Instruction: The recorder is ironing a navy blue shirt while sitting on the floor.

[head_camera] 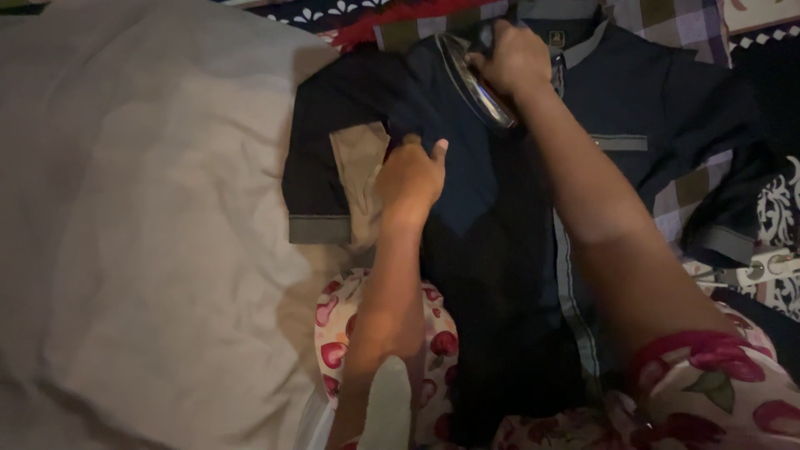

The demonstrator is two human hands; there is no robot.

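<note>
Dim bedding (142, 208) is surrounding a dark shirt (500, 250) lying flat; right hand (512, 58) is gripping probably an iron (479, 87) near the collar, left hand (408, 179) is pressing open-palmed, flattening fabric; next stroke needs smooth cloth.

A large pale, wrinkled sheet (142, 225) fills the space well left of the grip, lying in soft folds. Under and to the right of the grip, a checked cloth (696, 187) in purple, tan and white shows. A dark fabric with a white ornamental pattern (779, 212) lies far right. Above the grip runs a red patterned cloth (392, 15).
</note>
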